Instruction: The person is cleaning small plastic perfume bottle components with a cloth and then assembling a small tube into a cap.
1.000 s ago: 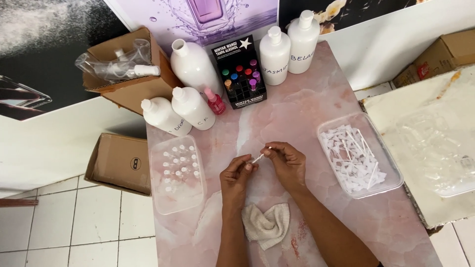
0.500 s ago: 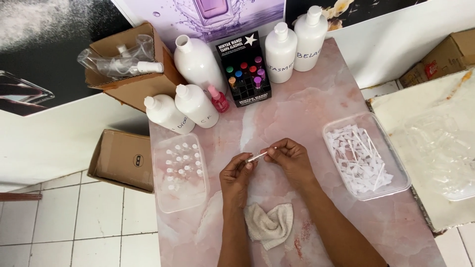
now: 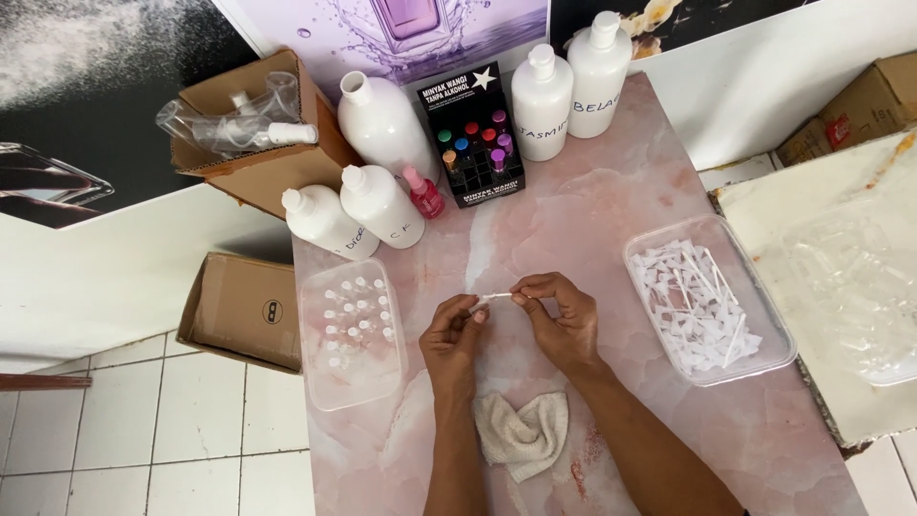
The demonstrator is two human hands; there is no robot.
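Observation:
My left hand and my right hand meet over the pink marble table, both pinching a small thin white tube held level between the fingertips. To the left lies a clear tray holding several small capped vials upright. On the right, a clear tray is filled with several white thin tubes and labels. A crumpled beige cloth rests on the table between my forearms.
Several white plastic bottles stand at the back, with a small pink bottle and a black display box of coloured vials. Cardboard boxes sit left of the table; another box is on the tiled floor.
Both hands stay together on the small tube, with only slight finger shifts. The view has drifted a little.

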